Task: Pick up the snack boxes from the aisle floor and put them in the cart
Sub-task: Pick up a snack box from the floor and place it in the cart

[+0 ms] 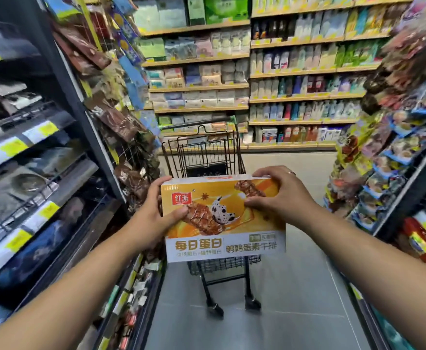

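In the aisle, above the near end of the cart point(205, 150):

Item: one snack box point(223, 218), a flat orange-and-white carton. Its printed face is turned to the camera and its long edges are roughly level. It is off the floor point(295, 299) and not yet inside the basket.

Hold: both hands grip it.
- The left hand point(154, 213) clamps the left edge, thumb on the printed face and fingers behind.
- The right hand point(280, 195) takes the upper right corner, fingers curled over the top edge and thumb pressed on the face.

Receiver: a black wire cart on wheels, standing mid-aisle. The carton hides its near rim and most of the basket, so the contents cannot be made out.

Surroundings: stocked shelves point(30, 147) close on the left and hanging packets point(396, 160) on the right.

Step in hand, as judged: carrying the carton over the near rim and setting it down in the basket.

Method advised:
- Move the carton forward until it is fully past the near rim before lowering it.
- Tip the printed face upward so the carton lies flat on the basket floor.
- Keep both grips until the wire takes the weight, then release.
- Avoid striking the rim, since the wheeled cart would likely roll away.
- Keep the elbows in, clear of the packets on either side.
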`<state>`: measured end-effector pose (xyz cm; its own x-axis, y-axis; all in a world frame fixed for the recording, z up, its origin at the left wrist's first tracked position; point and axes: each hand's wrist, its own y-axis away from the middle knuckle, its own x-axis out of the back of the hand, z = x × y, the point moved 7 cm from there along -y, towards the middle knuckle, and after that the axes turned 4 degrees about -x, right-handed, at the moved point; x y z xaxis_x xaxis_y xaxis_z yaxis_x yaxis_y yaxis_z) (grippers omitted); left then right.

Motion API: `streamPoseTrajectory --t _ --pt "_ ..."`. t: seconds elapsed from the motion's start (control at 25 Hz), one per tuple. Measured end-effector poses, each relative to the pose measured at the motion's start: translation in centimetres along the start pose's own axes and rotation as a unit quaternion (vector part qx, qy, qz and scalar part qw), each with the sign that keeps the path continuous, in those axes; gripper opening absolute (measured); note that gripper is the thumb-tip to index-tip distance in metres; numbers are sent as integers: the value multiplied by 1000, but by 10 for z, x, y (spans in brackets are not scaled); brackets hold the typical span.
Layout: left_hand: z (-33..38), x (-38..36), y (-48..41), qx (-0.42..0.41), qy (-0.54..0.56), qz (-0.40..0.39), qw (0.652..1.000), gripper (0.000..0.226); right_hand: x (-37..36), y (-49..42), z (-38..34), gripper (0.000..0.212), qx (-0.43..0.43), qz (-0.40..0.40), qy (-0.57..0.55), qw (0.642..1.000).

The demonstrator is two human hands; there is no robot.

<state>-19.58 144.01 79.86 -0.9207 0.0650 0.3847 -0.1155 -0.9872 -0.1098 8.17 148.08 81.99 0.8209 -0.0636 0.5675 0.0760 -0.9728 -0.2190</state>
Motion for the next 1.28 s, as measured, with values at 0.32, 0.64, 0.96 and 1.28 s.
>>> streamPoseTrajectory --t 0.32,0.64,0.96,1.28 --pt "-90 12 -167 55 21 49 997 80 -67 -193 74 54 -15 -67 -16 997" --pt "-214 12 -254 191 68 32 979 73 -178 -296 154 53 -100 -149 5 984" --pt "-336 -24 -297 274 78 35 958 72 -265 -310 256 49 -202 -158 1 966" --pt "-456 -72 -288 366 71 27 928 73 -340 -290 367 53 -246 -198 6 949"
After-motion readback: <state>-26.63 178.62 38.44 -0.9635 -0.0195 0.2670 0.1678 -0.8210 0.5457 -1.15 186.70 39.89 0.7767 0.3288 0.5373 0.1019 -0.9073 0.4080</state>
